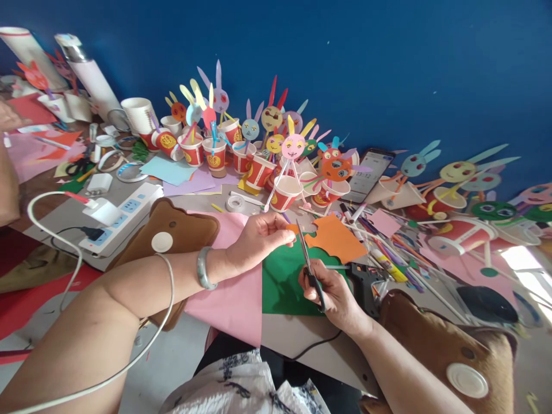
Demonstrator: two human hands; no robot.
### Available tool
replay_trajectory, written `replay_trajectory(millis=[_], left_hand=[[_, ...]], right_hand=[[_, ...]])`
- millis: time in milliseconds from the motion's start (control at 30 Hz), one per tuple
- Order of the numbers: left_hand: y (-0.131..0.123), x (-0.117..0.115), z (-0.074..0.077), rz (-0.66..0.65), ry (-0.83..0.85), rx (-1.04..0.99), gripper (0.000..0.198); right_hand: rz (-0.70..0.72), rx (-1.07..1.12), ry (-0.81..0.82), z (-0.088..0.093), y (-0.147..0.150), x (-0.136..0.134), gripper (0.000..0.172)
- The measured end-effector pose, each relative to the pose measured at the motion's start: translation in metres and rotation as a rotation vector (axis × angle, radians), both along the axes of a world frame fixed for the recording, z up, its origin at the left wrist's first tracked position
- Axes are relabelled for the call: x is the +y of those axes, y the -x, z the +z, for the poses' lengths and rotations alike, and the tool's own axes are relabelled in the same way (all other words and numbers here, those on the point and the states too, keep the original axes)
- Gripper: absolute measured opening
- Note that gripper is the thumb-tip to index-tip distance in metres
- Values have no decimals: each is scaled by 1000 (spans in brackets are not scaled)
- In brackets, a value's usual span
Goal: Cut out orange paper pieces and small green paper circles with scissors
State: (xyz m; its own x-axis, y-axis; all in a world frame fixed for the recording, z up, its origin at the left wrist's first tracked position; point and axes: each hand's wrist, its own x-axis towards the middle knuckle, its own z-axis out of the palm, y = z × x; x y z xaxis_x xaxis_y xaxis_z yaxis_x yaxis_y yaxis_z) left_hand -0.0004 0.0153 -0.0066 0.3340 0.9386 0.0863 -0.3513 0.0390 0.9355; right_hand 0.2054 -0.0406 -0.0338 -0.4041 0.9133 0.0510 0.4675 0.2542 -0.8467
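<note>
Between the thumb and fingers of my left hand point(265, 238) is a small piece of orange paper, mostly covered by the fingertips. My right hand point(332, 296) grips a pair of scissors point(305, 253) by its black handles, blades pointing up and away from me beside the small piece. Just right of the blades lies a larger orange paper sheet point(340, 238) with scalloped cut edges. Green paper point(280, 287) and pink paper point(235, 305) lie under the hands. A black glue gun point(362, 284) rests close to my right hand.
Red-and-white paper cups point(287, 192) with paper rabbit figures line the back by the blue wall. At left is a white power strip point(125, 213); a white cable point(170, 287) crosses my left arm. Markers, a phone point(368, 172) and brown cushions point(448, 351) are around. Another person's arm point(6, 167) shows far left.
</note>
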Motion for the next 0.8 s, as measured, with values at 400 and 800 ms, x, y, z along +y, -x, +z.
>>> replay_trajectory(millis=[400,800], left_hand=[[0,4,11,109,75,76,16],[-13,-9,-19,-224,193,178,14]], right_hand=[[-263,200,-107,-7,-3,-2,55],[-400,205,33,-6,4,1,29]])
